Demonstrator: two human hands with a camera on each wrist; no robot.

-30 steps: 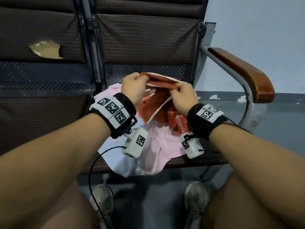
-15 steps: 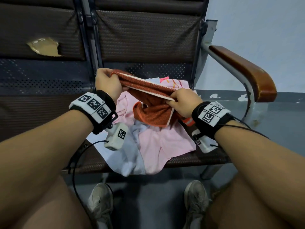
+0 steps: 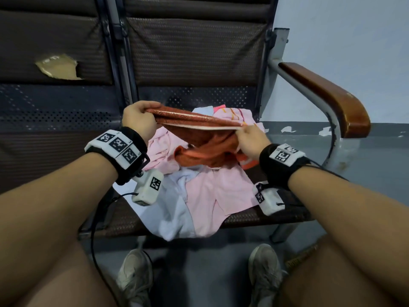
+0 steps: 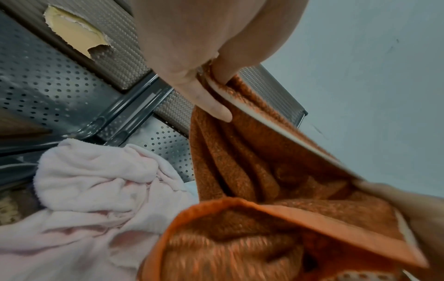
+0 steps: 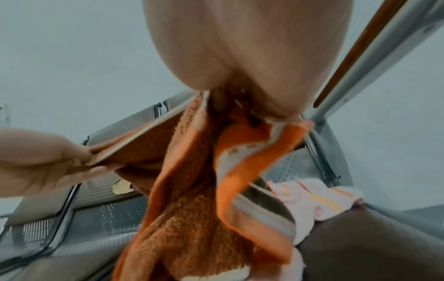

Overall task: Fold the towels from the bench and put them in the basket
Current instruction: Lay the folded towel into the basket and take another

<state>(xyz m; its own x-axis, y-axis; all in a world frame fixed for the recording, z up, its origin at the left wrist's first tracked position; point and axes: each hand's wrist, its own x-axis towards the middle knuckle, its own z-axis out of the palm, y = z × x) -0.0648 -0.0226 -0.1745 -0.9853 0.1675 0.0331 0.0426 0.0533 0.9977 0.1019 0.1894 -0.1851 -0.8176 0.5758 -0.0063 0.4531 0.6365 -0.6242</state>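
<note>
An orange towel (image 3: 205,149) with a pale border hangs stretched between both hands above the bench seat. My left hand (image 3: 141,117) pinches its upper edge at the left end; in the left wrist view the thumb and fingers (image 4: 211,102) clamp the orange towel (image 4: 252,171). My right hand (image 3: 249,138) grips the same edge at the right end, and the orange towel (image 5: 197,199) drapes down from it in the right wrist view. Under it lie a pink towel (image 3: 212,193) and a white towel (image 3: 170,209) in a loose pile. No basket is in view.
The bench (image 3: 276,218) has a dark woven seat and perforated metal back, with a torn patch (image 3: 57,67) on the left backrest. A wooden armrest (image 3: 327,96) curves at the right. A striped pink cloth (image 3: 232,114) lies at the seat's back. My shoes (image 3: 135,278) are on the floor.
My hands have drawn apart along the orange towel's edge, the left going left, so the edge is now pulled taut. The towel has lifted off the pile.
</note>
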